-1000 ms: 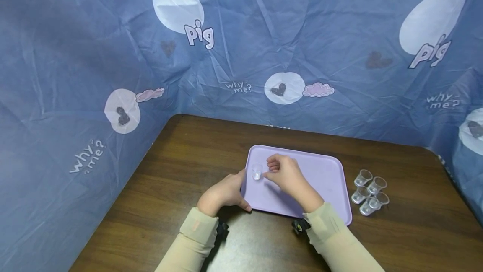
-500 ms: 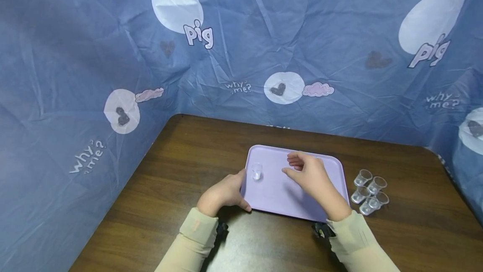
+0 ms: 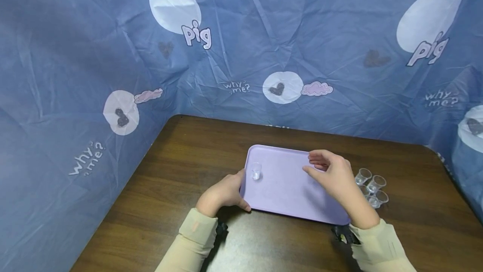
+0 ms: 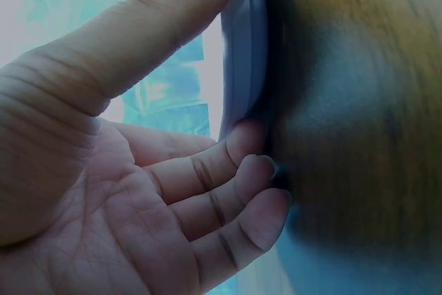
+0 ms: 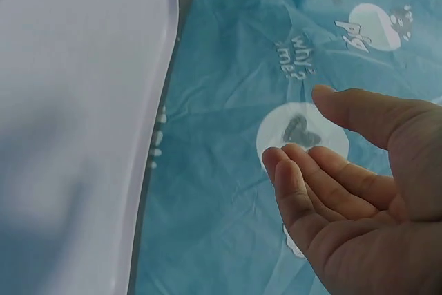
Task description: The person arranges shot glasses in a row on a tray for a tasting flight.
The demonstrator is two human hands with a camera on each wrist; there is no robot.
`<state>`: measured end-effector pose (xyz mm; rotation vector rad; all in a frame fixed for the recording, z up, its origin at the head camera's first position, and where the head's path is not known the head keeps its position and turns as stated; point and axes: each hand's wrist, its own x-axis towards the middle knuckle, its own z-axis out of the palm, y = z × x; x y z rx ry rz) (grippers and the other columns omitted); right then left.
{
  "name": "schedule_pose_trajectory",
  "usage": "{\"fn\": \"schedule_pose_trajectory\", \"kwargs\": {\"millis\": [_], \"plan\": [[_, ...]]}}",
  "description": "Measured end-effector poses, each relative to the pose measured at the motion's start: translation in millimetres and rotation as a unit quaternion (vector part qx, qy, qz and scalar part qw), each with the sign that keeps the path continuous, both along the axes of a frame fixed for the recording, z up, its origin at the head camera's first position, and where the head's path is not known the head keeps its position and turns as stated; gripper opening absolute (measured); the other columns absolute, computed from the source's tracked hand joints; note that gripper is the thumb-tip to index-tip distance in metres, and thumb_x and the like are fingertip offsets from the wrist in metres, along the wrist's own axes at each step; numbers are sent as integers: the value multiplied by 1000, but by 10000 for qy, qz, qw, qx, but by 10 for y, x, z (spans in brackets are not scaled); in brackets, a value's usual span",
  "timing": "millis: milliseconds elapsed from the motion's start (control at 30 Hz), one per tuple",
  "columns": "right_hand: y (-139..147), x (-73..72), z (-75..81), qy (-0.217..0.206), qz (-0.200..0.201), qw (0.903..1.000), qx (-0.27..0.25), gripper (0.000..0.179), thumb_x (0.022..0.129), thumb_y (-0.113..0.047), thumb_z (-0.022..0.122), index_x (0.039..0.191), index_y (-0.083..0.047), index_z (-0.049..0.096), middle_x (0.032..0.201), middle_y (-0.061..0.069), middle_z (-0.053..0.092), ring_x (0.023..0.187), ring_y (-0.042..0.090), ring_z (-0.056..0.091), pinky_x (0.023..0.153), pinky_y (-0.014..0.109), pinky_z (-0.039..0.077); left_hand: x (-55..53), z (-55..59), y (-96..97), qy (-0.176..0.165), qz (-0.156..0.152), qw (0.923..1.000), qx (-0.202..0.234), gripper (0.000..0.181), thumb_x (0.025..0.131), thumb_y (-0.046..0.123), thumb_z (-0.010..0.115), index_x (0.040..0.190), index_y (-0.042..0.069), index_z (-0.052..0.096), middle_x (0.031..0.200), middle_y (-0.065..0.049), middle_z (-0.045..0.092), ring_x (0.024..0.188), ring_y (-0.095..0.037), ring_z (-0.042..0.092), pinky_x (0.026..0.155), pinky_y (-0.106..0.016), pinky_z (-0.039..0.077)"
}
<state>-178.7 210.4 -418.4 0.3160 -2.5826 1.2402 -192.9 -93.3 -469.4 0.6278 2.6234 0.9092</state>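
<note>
Here the right hand [image 3: 332, 174], half spread, hovers above the tray [image 3: 281, 184].

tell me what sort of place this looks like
Probably a makeshift tabletop work corner: blue printed sheeting hangs behind and beside a wood-grain table, which holds a lilac tray with one small clear cup.

The table [image 3: 158, 180] is dark brown with a wood grain and a light sheen, its far corners rounded off at ten and two o'clock. A pale purple tray [image 3: 283, 190] lies flat near the middle. Just beside it, at three o'clock, small clear cups [image 3: 376, 184] stand bunched together, partly hidden.
</note>
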Motion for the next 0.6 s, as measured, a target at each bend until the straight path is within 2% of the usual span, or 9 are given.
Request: {"fn": "schedule_pose_trajectory", "kwargs": {"millis": [167, 367, 600], "plan": [[132, 80, 14, 130, -149, 9998, 18, 35, 82, -6, 85, 114, 0, 70, 102, 12, 73, 94, 28, 71, 79, 32, 56, -7, -10, -2, 9, -14, 10000, -15, 105, 58, 16, 101, 143, -4, 43, 116, -22, 66, 104, -30, 61, 94, -45, 48], [303, 201, 48, 23, -378, 9993, -21, 37, 84, -8, 85, 116, 1, 70, 104, 12, 73, 96, 26, 71, 79, 21, 54, -7, -3, 4, -15, -7, 10000, -36, 104, 58, 16, 101, 142, -5, 43, 116, -23, 66, 104, -30, 61, 94, -45, 48], [526, 301, 41, 10, -654, 9978, -85, 39, 84, -8, 85, 118, 3, 70, 103, 15, 73, 92, 10, 70, 75, 15, 52, 5, 5, 9, 21, 11, 10000, -59, 103, 58, 16, 101, 141, -5, 44, 114, -22, 66, 103, -30, 62, 93, -45, 48]]}}
